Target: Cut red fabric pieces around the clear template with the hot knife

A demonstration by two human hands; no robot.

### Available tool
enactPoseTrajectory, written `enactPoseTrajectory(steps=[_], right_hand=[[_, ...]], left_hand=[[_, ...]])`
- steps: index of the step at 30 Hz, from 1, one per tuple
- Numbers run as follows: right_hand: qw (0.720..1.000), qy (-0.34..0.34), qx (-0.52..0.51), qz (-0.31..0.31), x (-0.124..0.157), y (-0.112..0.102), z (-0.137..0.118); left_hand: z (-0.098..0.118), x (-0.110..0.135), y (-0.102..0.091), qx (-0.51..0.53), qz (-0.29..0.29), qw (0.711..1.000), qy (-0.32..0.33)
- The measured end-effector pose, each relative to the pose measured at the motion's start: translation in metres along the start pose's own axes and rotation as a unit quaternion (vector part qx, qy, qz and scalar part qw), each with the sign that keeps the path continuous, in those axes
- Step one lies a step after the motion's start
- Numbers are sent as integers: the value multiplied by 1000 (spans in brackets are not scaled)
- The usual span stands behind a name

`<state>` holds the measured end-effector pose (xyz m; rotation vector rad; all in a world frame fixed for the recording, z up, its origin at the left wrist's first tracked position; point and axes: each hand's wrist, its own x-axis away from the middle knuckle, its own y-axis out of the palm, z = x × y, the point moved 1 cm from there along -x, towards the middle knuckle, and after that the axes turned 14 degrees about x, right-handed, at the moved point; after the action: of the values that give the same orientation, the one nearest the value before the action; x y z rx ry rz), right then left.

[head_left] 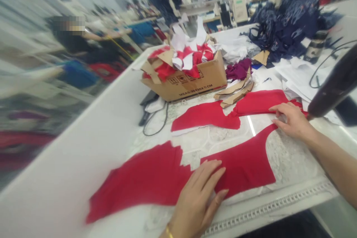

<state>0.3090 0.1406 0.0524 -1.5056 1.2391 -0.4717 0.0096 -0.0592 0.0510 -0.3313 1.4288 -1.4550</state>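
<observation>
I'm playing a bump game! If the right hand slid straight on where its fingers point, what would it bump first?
The right hand is already on the red cloth, so past that it would probably meet the brown cardboard strips first, though the angle makes that hard to be sure.

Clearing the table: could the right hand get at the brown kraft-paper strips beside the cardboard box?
Probably yes. The right hand rests on a flat red fabric piece near the brown kraft-paper strips; only that low cloth lies between.
</observation>
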Motion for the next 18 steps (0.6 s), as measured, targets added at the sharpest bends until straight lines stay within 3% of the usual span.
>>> enactPoseTrajectory(steps=[5, 10, 18], right_hand=[[996, -53, 63, -25, 5, 3, 2], [997, -63, 44, 16, 5, 8, 5], [997, -56, -29, 51, 5, 14, -6]], left_hand=[[1, -6, 0, 17, -19, 1000, -8], [-3, -24, 2, 51, -9, 998, -21], [-51, -95, 32, -4, -52, 999, -8]])
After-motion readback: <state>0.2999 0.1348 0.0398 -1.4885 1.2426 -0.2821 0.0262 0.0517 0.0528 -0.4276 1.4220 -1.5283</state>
